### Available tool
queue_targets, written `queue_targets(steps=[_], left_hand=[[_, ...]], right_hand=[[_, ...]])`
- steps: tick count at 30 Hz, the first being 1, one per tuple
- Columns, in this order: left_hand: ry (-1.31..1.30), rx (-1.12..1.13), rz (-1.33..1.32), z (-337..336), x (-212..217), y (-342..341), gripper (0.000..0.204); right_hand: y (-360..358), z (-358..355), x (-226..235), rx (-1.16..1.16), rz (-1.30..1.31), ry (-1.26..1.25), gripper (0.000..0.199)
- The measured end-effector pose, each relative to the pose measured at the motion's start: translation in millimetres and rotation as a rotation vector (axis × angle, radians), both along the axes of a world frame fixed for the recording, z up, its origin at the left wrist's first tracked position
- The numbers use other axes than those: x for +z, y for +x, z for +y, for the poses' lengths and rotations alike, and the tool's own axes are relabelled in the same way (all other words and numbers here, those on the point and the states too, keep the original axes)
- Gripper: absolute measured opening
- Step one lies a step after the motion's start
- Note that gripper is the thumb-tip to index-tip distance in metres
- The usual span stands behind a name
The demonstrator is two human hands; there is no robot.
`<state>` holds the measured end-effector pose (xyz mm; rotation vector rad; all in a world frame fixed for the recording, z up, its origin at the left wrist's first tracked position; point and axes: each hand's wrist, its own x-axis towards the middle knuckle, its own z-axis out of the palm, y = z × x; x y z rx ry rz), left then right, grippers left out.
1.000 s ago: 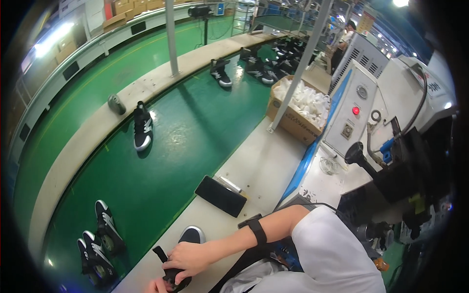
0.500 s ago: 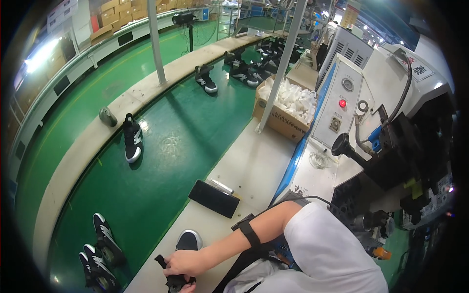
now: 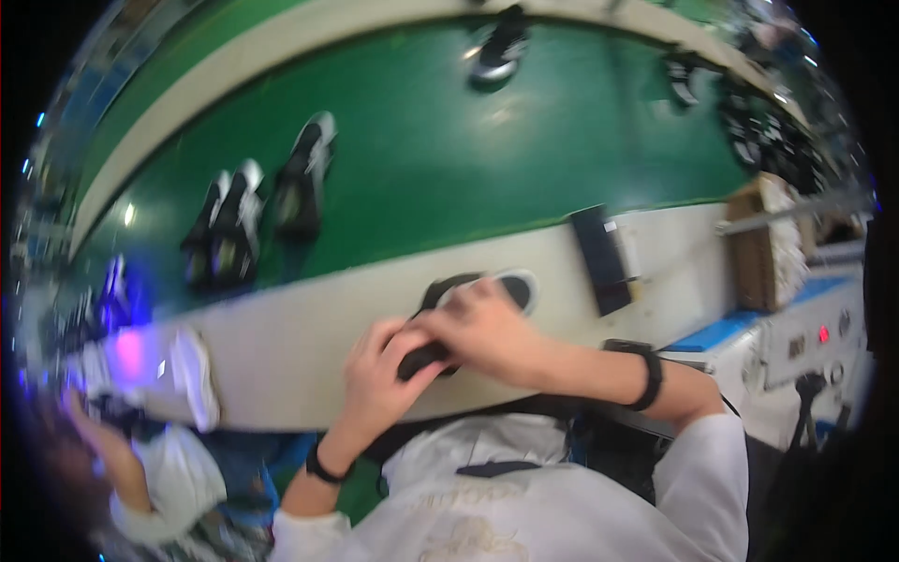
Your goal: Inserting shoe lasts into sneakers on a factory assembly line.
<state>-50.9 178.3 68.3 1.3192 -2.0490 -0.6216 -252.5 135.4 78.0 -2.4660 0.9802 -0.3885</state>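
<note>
A black sneaker with a white-edged toe lies on the pale bench ledge in front of me, toe to the right. My left hand is closed around its dark heel end, thumb and fingers gripping the collar. Over the upper, my right hand has its fingers bent down onto the shoe, close against the left fingertips. Motion blur and my hands hide the opening and the laces.
Several sneakers stand on the green belt beyond the ledge. A dark flat phone-like slab lies right of my shoe. A carton of white stuff stands farther right. On the left are a white shoe-shaped piece and a co-worker's arm.
My view has swung left, bringing both hands and a co-worker into sight. The held shoe now lies sideways before me, with both hands on it.
</note>
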Motion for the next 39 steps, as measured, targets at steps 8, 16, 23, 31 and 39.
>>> queue_targets(steps=[8,16,23,31,39], left_hand=[[-0.184,-0.032,0.014,-1,-3,12,0.040],[-0.206,-0.056,0.058,-4,-10,10,0.041],[-0.116,-0.022,0.043,-10,-3,-3,0.044],[-0.112,-0.020,-0.009,-7,-3,2,0.042],[-0.156,-0.067,-0.007,-6,-9,1,0.039]], right_hand=[[10,20,6,-0.177,-0.015,-0.161,0.050],[12,3,7,-0.154,-0.131,0.143,0.051],[14,-4,5,-0.109,-0.163,0.191,0.044],[5,6,9,-0.137,-0.040,0.113,0.054],[-17,15,17,-0.149,0.063,0.011,0.046]])
